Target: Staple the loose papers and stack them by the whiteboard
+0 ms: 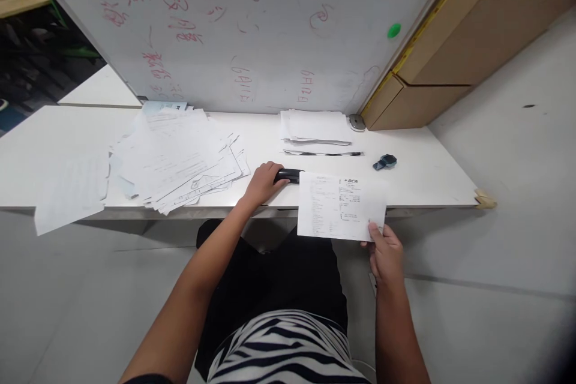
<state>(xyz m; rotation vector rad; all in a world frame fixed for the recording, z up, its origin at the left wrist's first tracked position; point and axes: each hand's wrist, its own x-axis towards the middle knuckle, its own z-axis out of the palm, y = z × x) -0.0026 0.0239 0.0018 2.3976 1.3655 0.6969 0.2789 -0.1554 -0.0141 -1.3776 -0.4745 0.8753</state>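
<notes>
My left hand [266,183] is wrapped round one end of a black stapler [288,176] lying on the white table. The stapler's far end is hidden behind a printed sheet of paper [333,207]. My right hand [386,247] pinches this sheet at its lower right corner, thumb on top. The sheet is held out over the table's front edge, its left edge overlapping the stapler. Print runs in two columns, with a bold "BCA" heading at the upper right.
A spread pile of papers [175,153] covers the table's left part, one sheet [72,192] overhanging the front. Farther back lie a neat paper stack [315,126], a pen [323,153] and a dark watch-like item [384,161]. A whiteboard [270,54] and cardboard boxes [418,99] stand behind.
</notes>
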